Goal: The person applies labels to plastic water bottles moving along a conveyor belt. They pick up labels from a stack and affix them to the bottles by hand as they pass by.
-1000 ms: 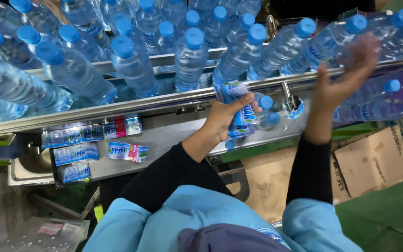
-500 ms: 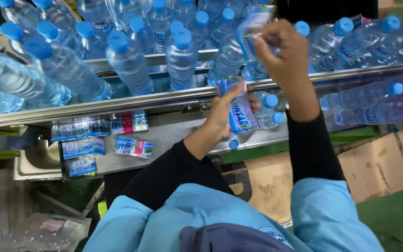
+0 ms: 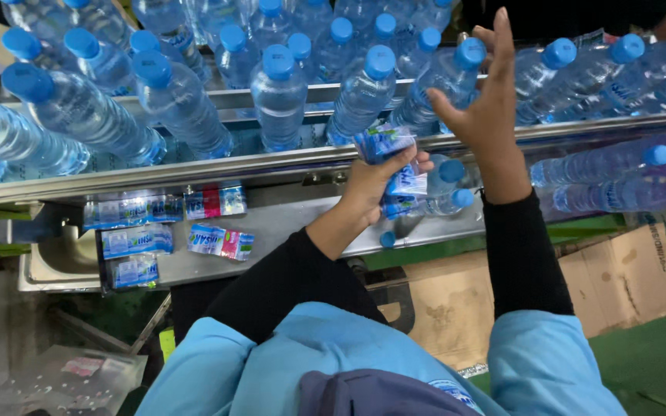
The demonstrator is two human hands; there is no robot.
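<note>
The left hand (image 3: 375,181) is clenched around a bunch of blue plastic labels (image 3: 395,166), held just below the steel rail (image 3: 194,169) of the conveyor. The right hand (image 3: 487,108) is released, fingers spread, raised beside a blue-capped water bottle (image 3: 441,81) standing among many others; loose labels (image 3: 221,240) lie on the surface below.

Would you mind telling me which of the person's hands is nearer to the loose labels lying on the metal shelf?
Left. The left hand holds a stack of label sleeves just right of the loose labels. The right hand is farther right and higher, raised among the bottles.
</note>
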